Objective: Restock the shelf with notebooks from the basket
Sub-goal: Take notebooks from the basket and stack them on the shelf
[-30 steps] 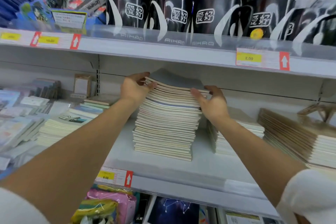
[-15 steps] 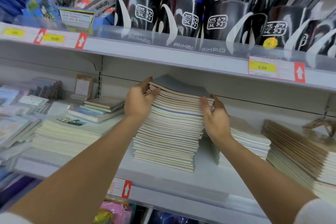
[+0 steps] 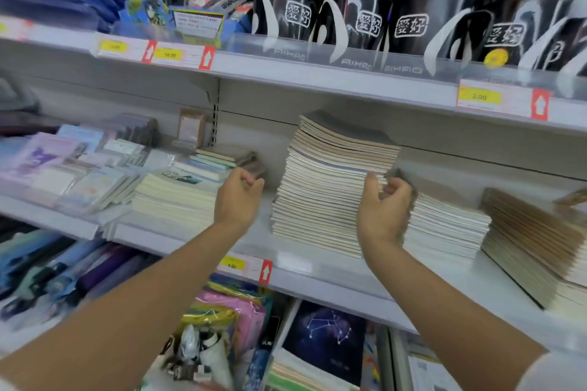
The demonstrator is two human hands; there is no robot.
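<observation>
Through the head camera I am looking at the middle shelf (image 3: 320, 270), where the tall stack of notebooks (image 3: 330, 194) is sitting upright on the white board, its grey top cover leaning a little toward the back wall. My left hand (image 3: 238, 198) is hovering just beside the stack's left edge, apart from it, its fingers loosely curled and gripping nothing. My right hand (image 3: 384, 211) is hanging at the stack's right edge, fingers also slackly curled round nothing. The thumb is lying close against the page edges, though I cannot tell whether it is actually touching them.

A lower pile of notebooks (image 3: 448, 225) is lying just beside the tall stack on the right, partly behind my right hand, and a brown-edged pile (image 3: 524, 232) is sloping further right. A cream pile (image 3: 178, 200) is resting to the left of my left hand. A yellow price label (image 3: 233, 264) is showing on the shelf front below my left wrist. On the shelf above, black pen cups (image 3: 352, 22) are standing in a row.
</observation>
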